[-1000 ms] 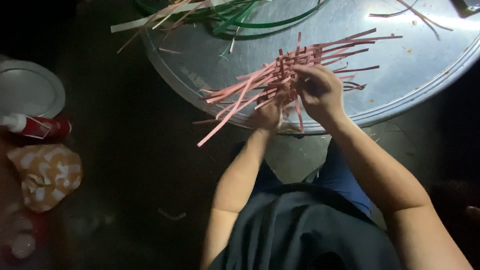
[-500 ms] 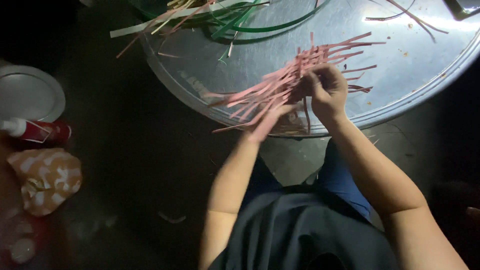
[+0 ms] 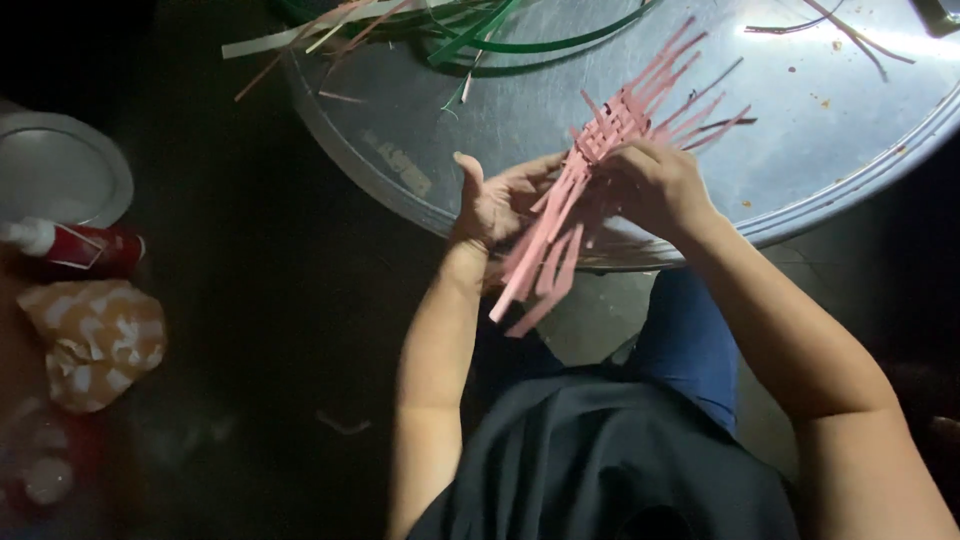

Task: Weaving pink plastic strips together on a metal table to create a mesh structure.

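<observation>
Round metal tray (image 3: pixel 800 150) and the dark floor (image 3: pixel 250 330) beneath it.

I am looking down at the tray, which is carrying green strips (image 3: pixel 500 30) and pale strips (image 3: pixel 300 35) at its far left edge, a few thin dark strips (image 3: pixel 850 30) at its far right, and small crumbs scattered between. Left of the tray, the floor is holding a round metal lid (image 3: pixel 60 170), a red bottle (image 3: pixel 85 248) lying just beside it, and a patterned orange cloth (image 3: pixel 95 340) nearer me.

A dim craft workspace: coloured strips (image 3: pixel 430 25) litter a round metal tray (image 3: pixel 560 110).
</observation>
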